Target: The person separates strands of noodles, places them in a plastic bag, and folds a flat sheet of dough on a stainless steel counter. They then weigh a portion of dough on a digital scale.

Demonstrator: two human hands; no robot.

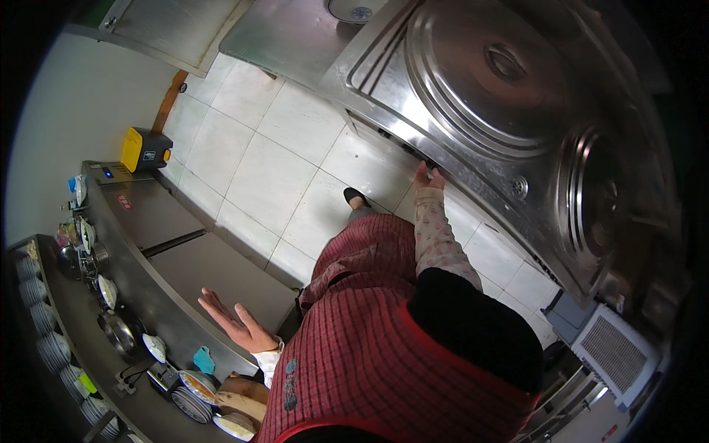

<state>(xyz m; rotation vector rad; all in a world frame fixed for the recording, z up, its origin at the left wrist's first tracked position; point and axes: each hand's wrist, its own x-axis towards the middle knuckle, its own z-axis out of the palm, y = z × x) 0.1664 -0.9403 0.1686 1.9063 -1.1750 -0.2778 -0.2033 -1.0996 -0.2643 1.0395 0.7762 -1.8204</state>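
My right hand (429,176) reaches to the front edge of a stainless steel cooking range (388,124); its fingertips touch a dark knob or fitting below the rim and are partly hidden there. Whether they grip it I cannot tell. On the range lie a large round metal lid (532,72) and a smaller one (601,194). My left hand (238,324) is raised with its fingers apart and nothing in it, near the steel counter (183,299). I wear a red checked apron (354,338).
Bowls, a steel pot (117,334), a turquoise cloth (204,360), a round wooden board (241,403) and stacked plates (52,351) stand along the left counter and shelf. A yellow and black box (145,150) is at its far end. Tiled floor (271,171) lies between counter and range.
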